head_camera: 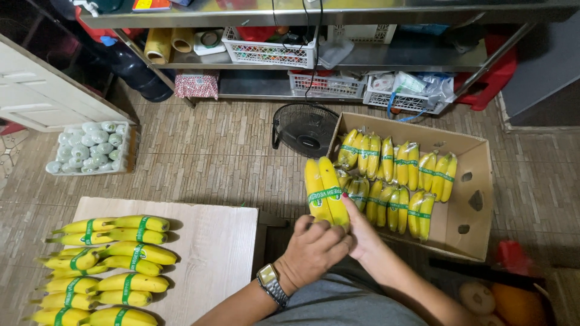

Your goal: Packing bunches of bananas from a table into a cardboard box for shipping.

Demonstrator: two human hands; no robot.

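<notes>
Both my hands grip the stem end of a pair of yellow bananas [325, 190] bound with a green tape band, held upright over the near-left corner of a cardboard box [477, 181]. My left hand [314, 249], with a wristwatch on its wrist, wraps the stems from the left. My right hand [362, 232] holds them from the right. Inside the box lie several more banded banana pairs [399, 181]. On the wooden board [211, 253] at lower left, several banded banana pairs [109, 265] are laid in rows.
A small black fan [304, 128] lies on the tiled floor beside the box. A pack of bottles [90, 148] stands at left. Metal shelving [338, 60] at the back holds plastic baskets, tape rolls and bags. Round fruit [513, 302] lies at lower right.
</notes>
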